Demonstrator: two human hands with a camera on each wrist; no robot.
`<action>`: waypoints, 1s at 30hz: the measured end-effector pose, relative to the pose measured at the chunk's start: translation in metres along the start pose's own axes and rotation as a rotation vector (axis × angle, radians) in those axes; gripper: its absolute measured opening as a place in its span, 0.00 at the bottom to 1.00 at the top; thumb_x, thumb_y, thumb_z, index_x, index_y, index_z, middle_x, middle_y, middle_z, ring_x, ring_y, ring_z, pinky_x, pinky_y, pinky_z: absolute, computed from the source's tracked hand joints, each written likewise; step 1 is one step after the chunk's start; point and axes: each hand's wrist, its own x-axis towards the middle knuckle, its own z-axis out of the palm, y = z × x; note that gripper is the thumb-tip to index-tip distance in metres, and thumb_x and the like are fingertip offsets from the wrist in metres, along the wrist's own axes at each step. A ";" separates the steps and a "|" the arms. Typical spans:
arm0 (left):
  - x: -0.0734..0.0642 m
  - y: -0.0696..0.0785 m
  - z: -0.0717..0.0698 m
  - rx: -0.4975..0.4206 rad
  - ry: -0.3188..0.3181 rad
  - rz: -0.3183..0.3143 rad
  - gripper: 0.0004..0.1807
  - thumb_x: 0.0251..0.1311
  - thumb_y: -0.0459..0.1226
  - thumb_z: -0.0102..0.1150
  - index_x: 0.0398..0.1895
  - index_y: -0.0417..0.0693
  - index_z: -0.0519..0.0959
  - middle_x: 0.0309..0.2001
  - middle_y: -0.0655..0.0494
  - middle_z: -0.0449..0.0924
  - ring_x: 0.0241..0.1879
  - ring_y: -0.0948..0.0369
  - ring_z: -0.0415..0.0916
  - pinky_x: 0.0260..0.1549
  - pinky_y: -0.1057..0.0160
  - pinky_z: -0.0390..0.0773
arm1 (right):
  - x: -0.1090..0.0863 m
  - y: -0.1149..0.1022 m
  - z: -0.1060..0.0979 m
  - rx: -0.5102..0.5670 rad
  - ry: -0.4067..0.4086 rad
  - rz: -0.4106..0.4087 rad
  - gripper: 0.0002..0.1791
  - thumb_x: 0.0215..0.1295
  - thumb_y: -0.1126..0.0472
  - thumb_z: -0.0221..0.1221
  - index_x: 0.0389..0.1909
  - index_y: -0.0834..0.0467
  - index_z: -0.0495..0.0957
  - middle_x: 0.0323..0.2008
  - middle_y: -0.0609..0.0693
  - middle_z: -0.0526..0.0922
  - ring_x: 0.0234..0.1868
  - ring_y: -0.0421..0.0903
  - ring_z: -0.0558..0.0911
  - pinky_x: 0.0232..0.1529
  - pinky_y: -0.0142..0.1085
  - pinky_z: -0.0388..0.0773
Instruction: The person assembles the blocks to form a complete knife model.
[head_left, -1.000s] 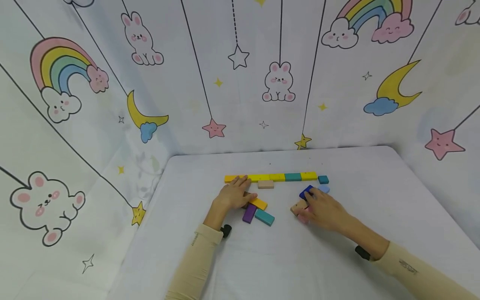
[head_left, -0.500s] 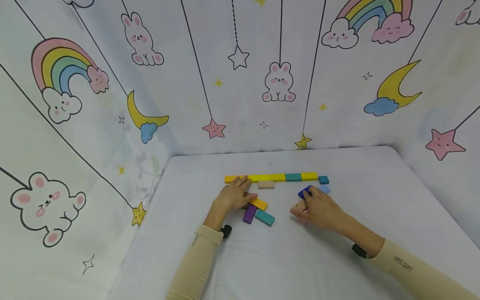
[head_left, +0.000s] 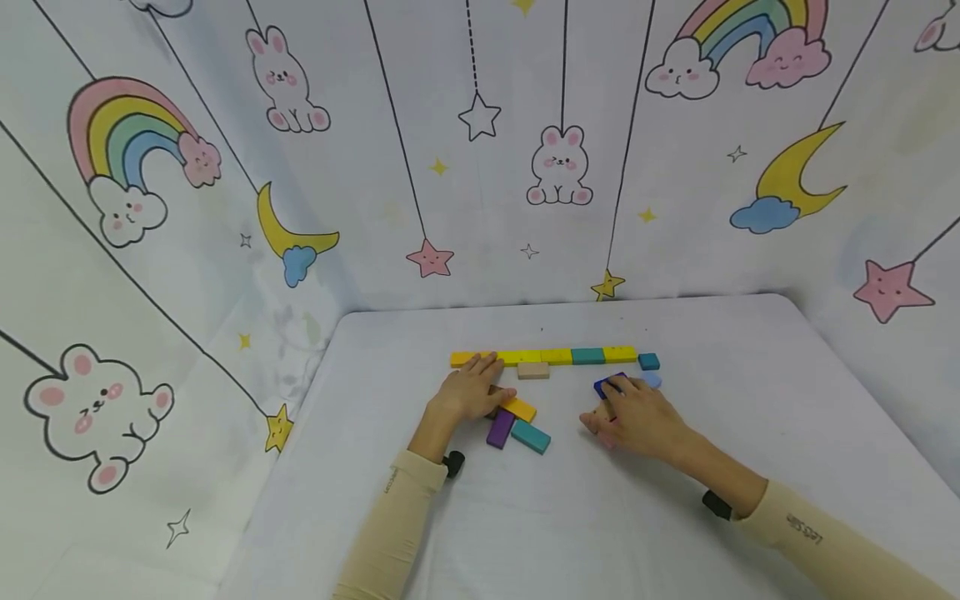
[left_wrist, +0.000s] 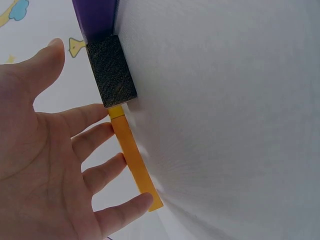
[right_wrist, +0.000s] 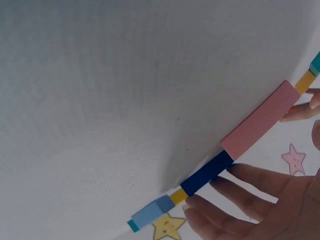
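Note:
Along the far part of the table runs a row of orange, yellow and teal blocks (head_left: 557, 357). My left hand (head_left: 467, 392) rests with outstretched fingers against the row's orange end (left_wrist: 136, 165); a dark block (left_wrist: 111, 70) lies by its thumb. Near that thumb are an orange block (head_left: 519, 408), a purple block (head_left: 501, 428) and a teal block (head_left: 531, 436). Fairly straight fingers of my right hand (head_left: 648, 421) touch a dark blue block (right_wrist: 207, 173). Beside it lie a pink block (right_wrist: 260, 120) and a light blue block (head_left: 652, 379); the hand partly covers a wood-coloured block.
A tan block (head_left: 533, 371) sits just in front of the row. Off the row's right end is a small teal block (head_left: 648, 362). The white table (head_left: 525, 525) meets a printed cloth backdrop (head_left: 495, 208) at the back.
My right hand has shifted slightly left, and the dark blue block has slid and turned a little with it. The left hand stays in place.

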 end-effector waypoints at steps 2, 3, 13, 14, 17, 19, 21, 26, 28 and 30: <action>0.000 0.000 0.000 -0.009 -0.002 -0.001 0.43 0.76 0.65 0.43 0.83 0.50 0.58 0.84 0.53 0.50 0.83 0.48 0.46 0.76 0.41 0.58 | 0.000 -0.001 0.000 0.010 -0.004 0.005 0.38 0.74 0.38 0.59 0.63 0.70 0.79 0.64 0.67 0.79 0.63 0.71 0.77 0.62 0.67 0.74; 0.000 0.001 0.000 -0.012 -0.001 -0.001 0.43 0.76 0.65 0.43 0.83 0.50 0.58 0.84 0.52 0.51 0.82 0.48 0.47 0.76 0.41 0.58 | 0.000 -0.002 0.000 0.014 -0.004 0.006 0.38 0.74 0.38 0.59 0.63 0.70 0.79 0.64 0.67 0.79 0.64 0.71 0.76 0.63 0.67 0.74; -0.001 0.002 -0.001 -0.016 -0.008 -0.009 0.43 0.76 0.65 0.43 0.84 0.50 0.58 0.84 0.53 0.50 0.83 0.48 0.45 0.76 0.40 0.57 | 0.001 -0.006 -0.003 0.056 -0.033 0.050 0.41 0.74 0.37 0.58 0.64 0.72 0.76 0.63 0.68 0.80 0.66 0.69 0.76 0.67 0.64 0.71; -0.001 0.002 -0.001 -0.016 -0.008 -0.007 0.43 0.76 0.65 0.43 0.84 0.50 0.58 0.84 0.53 0.50 0.83 0.48 0.46 0.76 0.40 0.57 | 0.001 -0.006 -0.003 0.061 -0.030 0.056 0.41 0.74 0.36 0.58 0.64 0.72 0.76 0.62 0.68 0.80 0.65 0.69 0.77 0.66 0.64 0.72; 0.000 0.001 0.000 -0.014 -0.008 -0.005 0.43 0.76 0.65 0.43 0.84 0.50 0.58 0.84 0.53 0.49 0.83 0.48 0.46 0.77 0.40 0.57 | 0.001 -0.008 -0.005 0.068 -0.028 0.058 0.41 0.74 0.36 0.59 0.63 0.72 0.76 0.62 0.68 0.80 0.64 0.69 0.77 0.66 0.64 0.72; 0.000 0.001 0.000 -0.014 -0.007 -0.003 0.43 0.76 0.65 0.43 0.84 0.50 0.58 0.84 0.53 0.49 0.83 0.47 0.45 0.77 0.40 0.57 | 0.002 -0.009 -0.005 0.060 -0.032 0.042 0.40 0.75 0.37 0.58 0.63 0.73 0.77 0.62 0.68 0.80 0.66 0.68 0.76 0.67 0.64 0.71; -0.001 0.001 -0.001 -0.014 -0.007 -0.003 0.43 0.76 0.65 0.43 0.83 0.50 0.58 0.84 0.53 0.49 0.83 0.48 0.46 0.77 0.41 0.57 | 0.003 -0.010 -0.004 0.052 -0.039 0.032 0.40 0.75 0.37 0.58 0.63 0.73 0.77 0.64 0.69 0.79 0.67 0.67 0.76 0.69 0.64 0.70; -0.001 0.002 -0.001 -0.014 -0.005 -0.005 0.42 0.76 0.65 0.43 0.83 0.50 0.58 0.84 0.53 0.50 0.83 0.48 0.46 0.77 0.41 0.57 | 0.006 -0.011 -0.002 0.027 -0.051 0.016 0.40 0.76 0.36 0.56 0.63 0.71 0.78 0.65 0.68 0.78 0.69 0.66 0.75 0.69 0.63 0.69; -0.001 0.002 -0.001 -0.015 -0.004 -0.006 0.42 0.76 0.64 0.43 0.83 0.50 0.58 0.84 0.53 0.49 0.83 0.48 0.45 0.77 0.41 0.57 | 0.007 -0.012 -0.002 0.022 -0.053 0.008 0.40 0.76 0.36 0.55 0.63 0.71 0.78 0.65 0.68 0.78 0.69 0.66 0.75 0.69 0.63 0.69; -0.001 0.002 -0.001 -0.018 -0.002 -0.006 0.42 0.76 0.64 0.44 0.84 0.50 0.58 0.84 0.53 0.49 0.83 0.48 0.45 0.77 0.40 0.57 | 0.008 -0.013 -0.002 0.026 -0.056 0.006 0.39 0.76 0.37 0.56 0.63 0.71 0.79 0.65 0.68 0.78 0.69 0.66 0.75 0.69 0.63 0.69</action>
